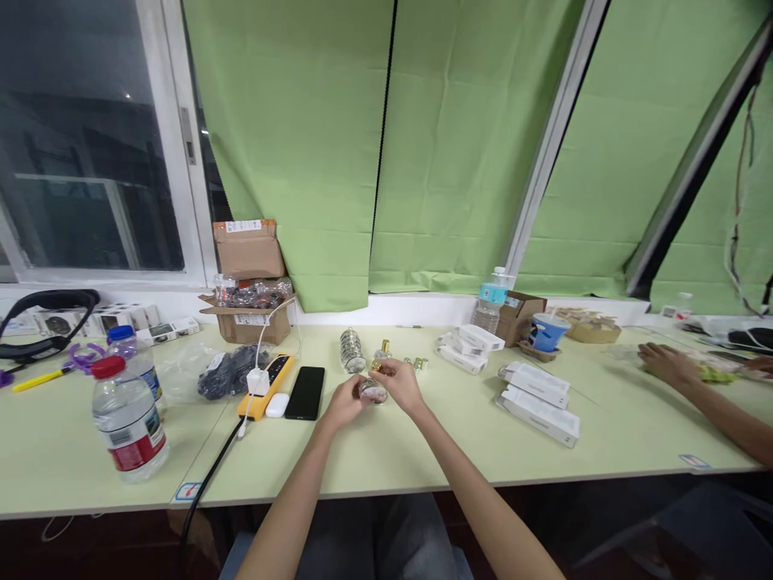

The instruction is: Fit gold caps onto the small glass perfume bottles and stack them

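My left hand (345, 400) and my right hand (400, 382) meet over the table's middle, both closed round a small clear glass bottle (373, 391). The right hand's fingers pinch at its gold-coloured top. Just beyond the hands stand a ribbed glass bottle (351, 350), a small gold-capped bottle (383, 350) and a few tiny gold caps (419, 363).
A black phone (305, 392), yellow power strip (266, 384) with white charger and a white earbud case lie left of my hands. Water bottles (129, 419) stand at left, white boxes (537, 400) at right. Another person's hand (667, 362) rests at far right. Cardboard boxes (249, 278) sit by the window.
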Demonstrator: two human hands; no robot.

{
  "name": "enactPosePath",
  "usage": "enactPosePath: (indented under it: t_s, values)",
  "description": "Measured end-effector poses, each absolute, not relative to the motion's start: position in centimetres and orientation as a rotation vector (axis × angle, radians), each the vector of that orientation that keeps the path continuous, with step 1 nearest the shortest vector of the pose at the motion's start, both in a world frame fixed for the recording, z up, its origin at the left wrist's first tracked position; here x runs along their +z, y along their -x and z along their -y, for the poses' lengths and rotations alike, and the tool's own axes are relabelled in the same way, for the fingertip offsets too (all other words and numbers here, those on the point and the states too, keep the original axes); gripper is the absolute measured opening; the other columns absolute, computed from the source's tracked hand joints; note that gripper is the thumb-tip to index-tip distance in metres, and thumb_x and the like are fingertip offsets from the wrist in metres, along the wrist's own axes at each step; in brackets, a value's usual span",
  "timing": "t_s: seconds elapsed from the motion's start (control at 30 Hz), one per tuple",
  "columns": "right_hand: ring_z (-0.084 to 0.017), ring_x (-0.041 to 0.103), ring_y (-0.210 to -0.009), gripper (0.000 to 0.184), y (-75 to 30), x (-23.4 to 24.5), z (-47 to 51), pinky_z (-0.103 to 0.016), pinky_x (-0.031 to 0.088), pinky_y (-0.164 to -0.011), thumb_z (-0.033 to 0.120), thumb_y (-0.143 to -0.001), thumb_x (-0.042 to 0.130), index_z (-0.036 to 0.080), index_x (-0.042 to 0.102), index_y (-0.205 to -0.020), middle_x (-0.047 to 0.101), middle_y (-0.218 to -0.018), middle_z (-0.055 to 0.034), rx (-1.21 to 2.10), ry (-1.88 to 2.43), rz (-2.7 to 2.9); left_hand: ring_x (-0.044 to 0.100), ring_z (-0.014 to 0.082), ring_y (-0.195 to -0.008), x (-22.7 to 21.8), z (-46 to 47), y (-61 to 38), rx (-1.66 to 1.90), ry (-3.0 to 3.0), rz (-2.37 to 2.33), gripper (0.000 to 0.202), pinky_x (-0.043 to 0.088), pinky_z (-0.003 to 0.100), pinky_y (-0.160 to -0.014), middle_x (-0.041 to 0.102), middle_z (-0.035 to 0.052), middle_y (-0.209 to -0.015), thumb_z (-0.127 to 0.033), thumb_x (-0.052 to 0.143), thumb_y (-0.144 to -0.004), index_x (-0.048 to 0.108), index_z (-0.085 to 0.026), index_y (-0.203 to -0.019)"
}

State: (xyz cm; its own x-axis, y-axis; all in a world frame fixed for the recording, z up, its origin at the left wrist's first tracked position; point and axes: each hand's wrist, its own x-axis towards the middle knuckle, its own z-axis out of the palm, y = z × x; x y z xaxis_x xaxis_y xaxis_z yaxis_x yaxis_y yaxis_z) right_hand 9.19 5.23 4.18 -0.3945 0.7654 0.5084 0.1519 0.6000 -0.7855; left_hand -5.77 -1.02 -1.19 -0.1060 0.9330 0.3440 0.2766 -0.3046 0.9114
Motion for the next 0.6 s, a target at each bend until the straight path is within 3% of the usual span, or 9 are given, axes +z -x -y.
enactPosePath:
  t_s: [0.23, 0.6]
  values:
    - [-0.016, 0.053, -0.062, 0.019, -9.18, 4.73, -4.46, -0.027, 0.037, -0.060, 0.033, -0.076, 0.065, 0.018, 0.064, -0.063, 0.062, -0.064, -0.0009, 0.562, 0.773, 2.001, 0.057, 0.0176, -0.078, -1.37, 0.79, 5.79, 1.447, -1.589, -1.358, 0.027, 0.047, 0.029, -0.076, 0.063, 0.0010, -0.081, -0.023, 0.070, -0.070, 0.064, -0.018, -0.096]
    - [-0.015, 0.050, -0.057, 0.028, -9.23, 4.34, -4.97, -0.026, 0.037, -0.054, 0.042, -0.072, 0.068, 0.015, 0.067, -0.066, 0.061, -0.060, -0.0014, 0.768, 0.851, 1.929, 0.053, 0.0147, -0.073, -1.10, 1.03, 5.98, 1.417, -1.604, -1.379, 0.023, 0.044, 0.026, -0.074, 0.059, -0.0011, -0.077, -0.022, 0.069, -0.070, 0.063, -0.018, -0.091]
